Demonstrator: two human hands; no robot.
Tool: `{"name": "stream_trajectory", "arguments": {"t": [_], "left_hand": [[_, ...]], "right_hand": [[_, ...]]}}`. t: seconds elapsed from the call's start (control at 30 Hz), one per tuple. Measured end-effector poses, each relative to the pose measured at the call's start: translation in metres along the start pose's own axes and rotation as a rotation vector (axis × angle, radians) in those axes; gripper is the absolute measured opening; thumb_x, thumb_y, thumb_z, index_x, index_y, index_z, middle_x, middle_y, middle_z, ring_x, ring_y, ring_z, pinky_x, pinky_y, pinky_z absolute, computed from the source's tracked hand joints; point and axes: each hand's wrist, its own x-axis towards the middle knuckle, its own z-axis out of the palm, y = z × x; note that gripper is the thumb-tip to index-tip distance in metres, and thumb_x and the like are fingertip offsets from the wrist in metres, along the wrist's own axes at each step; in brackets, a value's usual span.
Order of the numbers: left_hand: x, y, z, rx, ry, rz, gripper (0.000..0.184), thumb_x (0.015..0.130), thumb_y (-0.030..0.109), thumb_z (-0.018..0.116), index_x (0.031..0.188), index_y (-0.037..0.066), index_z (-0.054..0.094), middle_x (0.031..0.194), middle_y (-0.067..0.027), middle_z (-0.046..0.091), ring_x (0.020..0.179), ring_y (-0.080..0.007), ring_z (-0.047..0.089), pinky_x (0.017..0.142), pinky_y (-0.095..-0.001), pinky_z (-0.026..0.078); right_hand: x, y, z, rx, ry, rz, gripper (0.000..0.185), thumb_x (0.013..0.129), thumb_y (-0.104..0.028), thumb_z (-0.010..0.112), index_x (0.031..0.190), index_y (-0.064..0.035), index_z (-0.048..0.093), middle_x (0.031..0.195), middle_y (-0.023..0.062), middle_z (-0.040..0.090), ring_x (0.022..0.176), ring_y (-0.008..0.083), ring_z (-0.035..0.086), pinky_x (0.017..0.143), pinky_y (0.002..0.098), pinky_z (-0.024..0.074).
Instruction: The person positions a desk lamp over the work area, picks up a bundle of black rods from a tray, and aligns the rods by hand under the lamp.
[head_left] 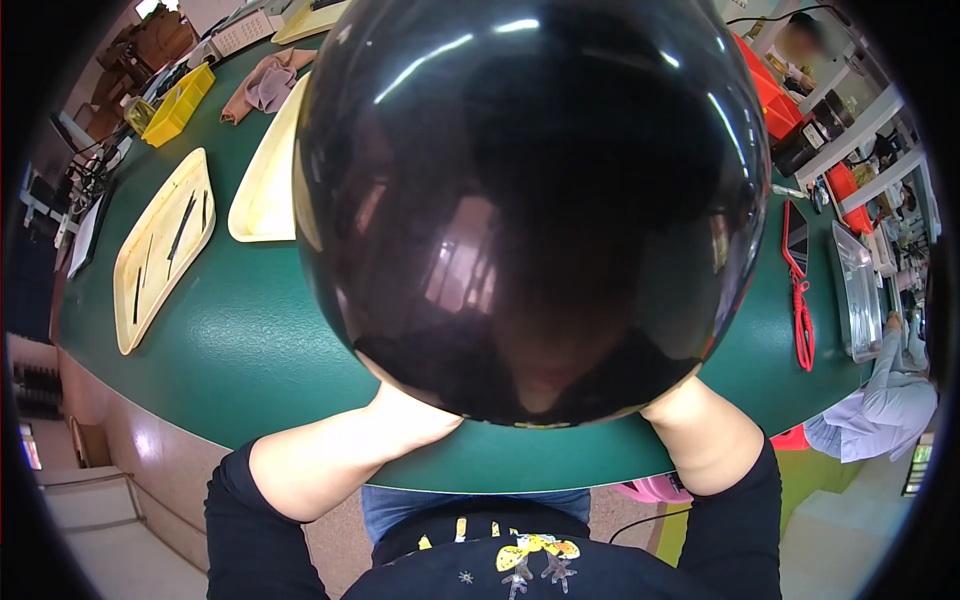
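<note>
A large, glossy black round object (540, 230) with a dome-like surface fills the middle of the head view and reflects the lights. I cannot make out what kind of thing it is. My left hand (405, 412) reaches under or behind its lower left edge, with only the wrist part showing. At its lower right edge, my right hand (680, 402) goes out of sight in the same way. The black object hides the fingers of both hands, so whether they hold or touch anything is not visible.
A cream tray (150, 245) with several thin dark pieces lies left on the green table (240, 340), beside another cream tray (265, 205). Cloths (265, 85) and a yellow bin (180, 105) are beyond. At right are a red-corded phone (795, 240), a clear tray (858, 290) and people.
</note>
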Motion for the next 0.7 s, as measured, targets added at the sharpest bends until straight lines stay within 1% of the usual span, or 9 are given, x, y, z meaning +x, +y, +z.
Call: {"name": "stream_trajectory", "arguments": {"t": [0.13,0.2,0.33,0.4,0.43,0.5,0.53,0.63,0.7], "left_hand": [[-0.001,0.005,0.004,0.091,-0.037,0.157,0.008,0.087,0.008,0.061,0.083,0.002,0.057,0.060,-0.0003,0.055,0.048,-0.0055,0.048,0.044,-0.0192,0.036],[-0.001,0.009,0.005,0.137,-0.056,0.238,0.008,0.086,0.008,0.061,0.084,0.002,0.057,0.060,-0.0002,0.055,0.048,-0.0055,0.048,0.045,-0.0191,0.036],[-0.004,0.013,-0.004,0.256,-0.153,0.094,0.008,0.086,0.008,0.061,0.083,0.001,0.057,0.061,-0.0005,0.056,0.050,-0.0059,0.049,0.047,-0.0187,0.037],[-0.004,-0.012,-0.010,0.537,-0.122,0.152,0.008,0.086,0.007,0.061,0.083,0.001,0.057,0.060,-0.0007,0.056,0.047,-0.0053,0.048,0.044,-0.0184,0.036],[-0.007,-0.027,-0.015,0.392,-0.148,0.051,0.009,0.085,0.006,0.060,0.092,0.001,0.056,0.073,-0.0045,0.057,0.060,-0.0112,0.052,0.055,-0.0227,0.041],[-0.011,-0.035,-0.016,0.100,-0.199,-0.149,0.027,0.083,0.003,0.057,0.110,0.002,0.054,0.097,-0.0122,0.059,0.086,-0.0231,0.059,0.075,-0.0313,0.050],[-0.012,-0.038,-0.017,0.071,-0.164,-0.195,0.022,0.084,0.004,0.058,0.105,0.002,0.054,0.091,-0.0103,0.058,0.079,-0.0200,0.057,0.069,-0.0291,0.048],[-0.006,-0.009,-0.008,-0.015,-0.053,-0.335,0.009,0.085,0.007,0.060,0.092,0.002,0.056,0.071,-0.0047,0.057,0.057,-0.0108,0.050,0.052,-0.0226,0.039],[-0.002,0.006,0.000,-0.073,0.016,-0.429,0.009,0.086,0.009,0.062,0.083,0.001,0.058,0.058,-0.0010,0.056,0.043,-0.0046,0.045,0.040,-0.0182,0.033]], "right_hand": [[0.007,-0.024,0.022,0.154,0.153,0.230,0.014,0.081,0.006,0.045,0.094,0.0030,0.048,0.076,0.0052,0.055,0.070,0.0122,0.061,0.065,0.0239,0.0486],[0.005,-0.014,0.008,0.331,0.054,0.245,0.014,0.082,0.005,0.044,0.096,0.0031,0.047,0.077,0.0067,0.056,0.073,0.0147,0.062,0.068,0.0258,0.0506],[0.001,0.010,0.009,0.602,0.099,0.322,0.006,0.085,0.003,0.042,0.090,0.0025,0.045,0.079,0.0106,0.058,0.075,0.0190,0.064,0.070,0.0315,0.0535],[0.001,0.002,0.002,0.209,-0.082,0.089,0.002,0.087,0.000,0.042,0.087,0.0013,0.043,0.080,0.0129,0.059,0.074,0.0201,0.064,0.070,0.0341,0.0543],[0.002,-0.001,-0.002,0.012,-0.170,-0.028,0.003,0.088,-0.002,0.042,0.086,0.0008,0.042,0.081,0.0141,0.059,0.074,0.0207,0.064,0.071,0.0355,0.0546],[0.004,0.013,0.002,0.519,-0.089,0.105,0.006,0.089,-0.004,0.045,0.090,0.0017,0.044,0.081,0.0145,0.060,0.074,0.0192,0.064,0.070,0.0335,0.0538],[0.005,0.018,0.004,0.772,-0.047,0.172,0.008,0.089,-0.005,0.047,0.092,0.0022,0.045,0.081,0.0146,0.060,0.074,0.0184,0.064,0.070,0.0326,0.0534],[0.019,-0.034,0.002,0.686,0.102,0.559,0.012,0.086,-0.004,0.051,0.095,0.0033,0.047,0.082,0.0138,0.060,0.076,0.0161,0.064,0.070,0.0288,0.0515],[0.003,-0.006,0.005,0.479,-0.010,0.359,0.015,0.085,-0.001,0.050,0.099,0.0041,0.047,0.083,0.0125,0.060,0.079,0.0153,0.063,0.070,0.0276,0.0505]]}}
